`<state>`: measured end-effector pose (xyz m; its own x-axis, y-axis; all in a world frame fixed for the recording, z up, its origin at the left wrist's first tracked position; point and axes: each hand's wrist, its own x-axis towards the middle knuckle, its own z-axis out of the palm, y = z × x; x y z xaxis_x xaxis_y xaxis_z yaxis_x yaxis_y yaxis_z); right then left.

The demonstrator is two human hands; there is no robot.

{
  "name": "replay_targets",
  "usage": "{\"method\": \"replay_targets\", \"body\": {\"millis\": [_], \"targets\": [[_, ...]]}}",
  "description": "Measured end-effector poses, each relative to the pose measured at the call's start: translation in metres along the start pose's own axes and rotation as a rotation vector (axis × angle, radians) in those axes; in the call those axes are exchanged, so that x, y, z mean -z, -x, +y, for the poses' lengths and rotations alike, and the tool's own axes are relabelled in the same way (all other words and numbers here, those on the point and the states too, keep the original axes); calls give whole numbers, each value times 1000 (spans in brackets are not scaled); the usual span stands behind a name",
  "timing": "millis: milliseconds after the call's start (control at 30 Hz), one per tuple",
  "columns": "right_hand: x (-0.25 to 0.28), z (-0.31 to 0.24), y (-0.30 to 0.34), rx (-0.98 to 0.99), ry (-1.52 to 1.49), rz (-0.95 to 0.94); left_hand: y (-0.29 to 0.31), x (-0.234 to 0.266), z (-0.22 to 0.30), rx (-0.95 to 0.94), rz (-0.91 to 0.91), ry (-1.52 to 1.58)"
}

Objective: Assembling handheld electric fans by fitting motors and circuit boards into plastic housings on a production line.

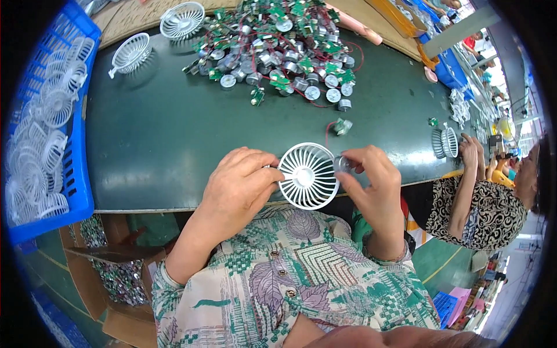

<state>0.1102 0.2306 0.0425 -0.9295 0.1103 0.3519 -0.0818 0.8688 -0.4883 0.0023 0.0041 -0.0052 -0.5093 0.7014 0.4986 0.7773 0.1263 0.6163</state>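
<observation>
Over the near edge of the green table, my left hand (242, 181) pinches the left rim of a round white fan cage (317, 194), whose slatted face and hub are turned up. At the cage's right rim, my right hand (374, 180) has thumb and fingers closed on a small silver motor (341, 165), partly covered by the fingers. A thin red wire runs up beside the cage from near the motor to a green circuit board (342, 126) lying on the table. Whether the motor touches the cage I cannot tell.
A heap of motors with circuit boards (290, 55) covers the table's far middle. Two white fan cages (132, 53) stand far left. A blue crate (81, 168) of cages lies left, above a cardboard box (125, 253). Another person (481, 214) works at right near a fan cage (447, 142).
</observation>
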Motion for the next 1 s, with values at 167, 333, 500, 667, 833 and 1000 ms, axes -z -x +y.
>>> {"method": "replay_targets", "body": {"millis": [167,333,500,667,833,1000], "targets": [[-8,-20,-9,229,103,-249,2,0,2,26,19,10],[-14,-22,-16,300,204,-297,4,-1,0,29,18,36],[-14,-21,-22,274,199,-370,1,1,-1,24,17,30],[-14,-19,-18,294,157,-304,1,4,0,43,-6,23],[-13,0,8,434,-14,-253,2,4,1,40,-43,7],[-35,20,22,530,85,-91,0,19,-2,146,230,155]]}}
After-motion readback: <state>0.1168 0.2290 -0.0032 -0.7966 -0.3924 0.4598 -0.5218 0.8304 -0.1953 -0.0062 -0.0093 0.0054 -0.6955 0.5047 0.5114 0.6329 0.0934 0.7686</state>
